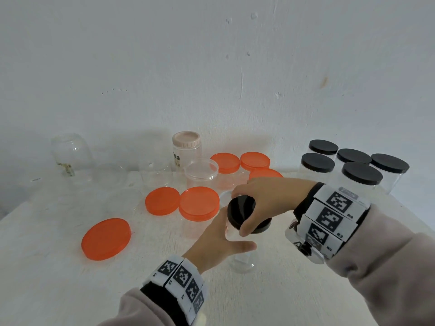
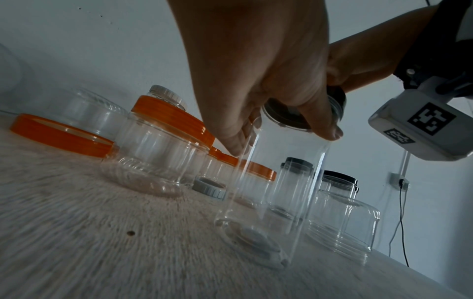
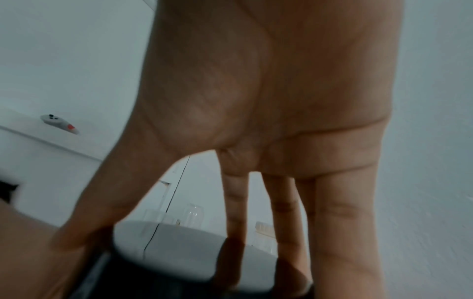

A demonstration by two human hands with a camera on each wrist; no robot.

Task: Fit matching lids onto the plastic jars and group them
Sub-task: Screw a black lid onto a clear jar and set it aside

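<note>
Head view, right hand (image 1: 266, 203) fingers (image 3: 330, 222) clasping black lid (image 1: 241, 209)

Both hands meet at centre. The left hand (image 1: 217, 241) reaches forward from a grey sleeve, thumb spread out to the right, fingers and thumb wrapped round the upper wall of a clear jar (image 2: 271, 182). The right hand (image 1: 266, 201) arches over from the right, wrist bent, fingertips (image 3: 294, 269) and thumb spread around the rim of a black lid (image 1: 242, 211) atop it. Each wrist wears a band of printed black-and-white markers.
</note>
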